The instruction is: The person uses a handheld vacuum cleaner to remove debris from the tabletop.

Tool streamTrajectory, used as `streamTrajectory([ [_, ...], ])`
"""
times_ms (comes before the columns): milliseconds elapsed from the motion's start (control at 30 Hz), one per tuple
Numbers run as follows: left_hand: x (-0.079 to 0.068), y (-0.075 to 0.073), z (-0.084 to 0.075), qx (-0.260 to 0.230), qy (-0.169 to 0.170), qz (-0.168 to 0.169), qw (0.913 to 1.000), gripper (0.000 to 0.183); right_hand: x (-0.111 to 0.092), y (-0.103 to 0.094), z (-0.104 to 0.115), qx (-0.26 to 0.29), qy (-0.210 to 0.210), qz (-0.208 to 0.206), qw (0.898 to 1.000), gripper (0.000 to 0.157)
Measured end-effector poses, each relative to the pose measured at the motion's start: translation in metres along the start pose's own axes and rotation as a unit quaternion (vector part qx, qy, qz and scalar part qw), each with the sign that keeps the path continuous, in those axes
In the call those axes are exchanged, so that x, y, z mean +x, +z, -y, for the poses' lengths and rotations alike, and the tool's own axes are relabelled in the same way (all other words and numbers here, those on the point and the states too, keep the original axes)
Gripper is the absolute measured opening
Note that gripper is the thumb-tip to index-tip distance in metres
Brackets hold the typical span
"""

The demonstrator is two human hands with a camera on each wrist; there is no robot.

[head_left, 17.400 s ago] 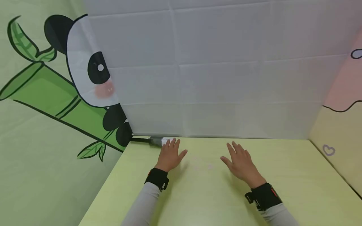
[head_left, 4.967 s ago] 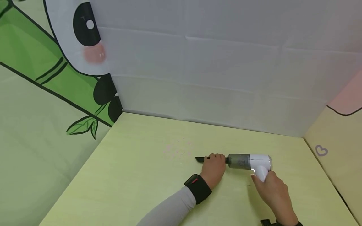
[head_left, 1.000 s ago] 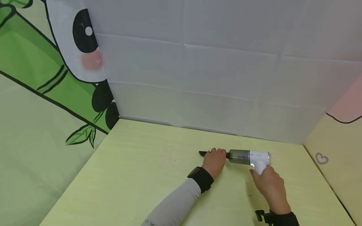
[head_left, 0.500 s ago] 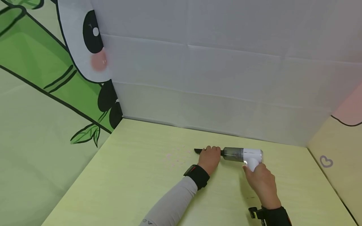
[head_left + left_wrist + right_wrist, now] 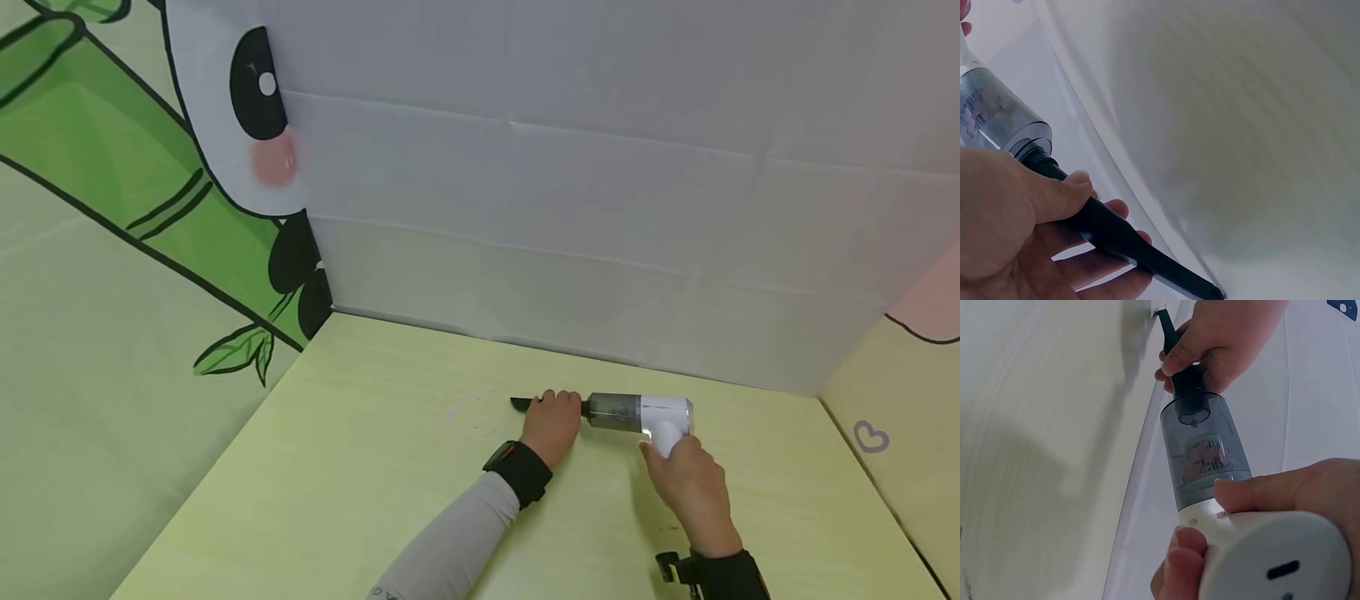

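Observation:
A white handheld vacuum cleaner (image 5: 666,410) with a smoky clear dust cup (image 5: 1204,447) is held level over the table. My right hand (image 5: 692,487) grips its white handle, the thumb lying near the dust cup in the right wrist view. My left hand (image 5: 553,427) holds the black crevice nozzle (image 5: 1110,231), with thumb and fingers around it. The nozzle's slanted tip points left, toward small pink scraps (image 5: 452,414) scattered on the table. Some pinkish bits show inside the dust cup.
The pale yellow table (image 5: 315,500) meets a white cloth wall (image 5: 570,208) at the back. A panda-and-bamboo printed sheet (image 5: 150,192) hangs at the left, a cream and pink panel (image 5: 892,417) at the right. Small dark marks (image 5: 667,528) lie near my right wrist.
Since the first frame, the vacuum cleaner has come from the back left edge into both my hands. Over the last second it shifts slightly left in view, as the camera view also shifts.

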State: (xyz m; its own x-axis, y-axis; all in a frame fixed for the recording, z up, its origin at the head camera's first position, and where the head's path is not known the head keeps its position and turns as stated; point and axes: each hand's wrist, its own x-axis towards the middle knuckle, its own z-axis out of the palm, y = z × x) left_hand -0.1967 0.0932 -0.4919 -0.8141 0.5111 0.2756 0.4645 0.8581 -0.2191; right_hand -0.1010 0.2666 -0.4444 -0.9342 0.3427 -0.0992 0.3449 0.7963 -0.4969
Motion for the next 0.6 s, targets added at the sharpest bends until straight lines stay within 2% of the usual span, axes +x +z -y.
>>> streamTrajectory([
  [267,-0.002,0.005,0.0,-0.006,-0.008,0.027,0.9996,0.025,0.003,0.005,-0.001,0.001,-0.011,0.001,1.0,0.059],
  [533,0.002,0.009,0.008,-0.014,-0.012,0.003,0.9998,0.023,0.008,0.011,0.005,0.007,0.001,-0.002,1.0,0.059],
  [600,0.004,0.01,0.01,-0.02,-0.015,0.007,0.9997,0.023,0.009,0.013,0.006,0.007,-0.001,-0.006,1.0,0.058],
])
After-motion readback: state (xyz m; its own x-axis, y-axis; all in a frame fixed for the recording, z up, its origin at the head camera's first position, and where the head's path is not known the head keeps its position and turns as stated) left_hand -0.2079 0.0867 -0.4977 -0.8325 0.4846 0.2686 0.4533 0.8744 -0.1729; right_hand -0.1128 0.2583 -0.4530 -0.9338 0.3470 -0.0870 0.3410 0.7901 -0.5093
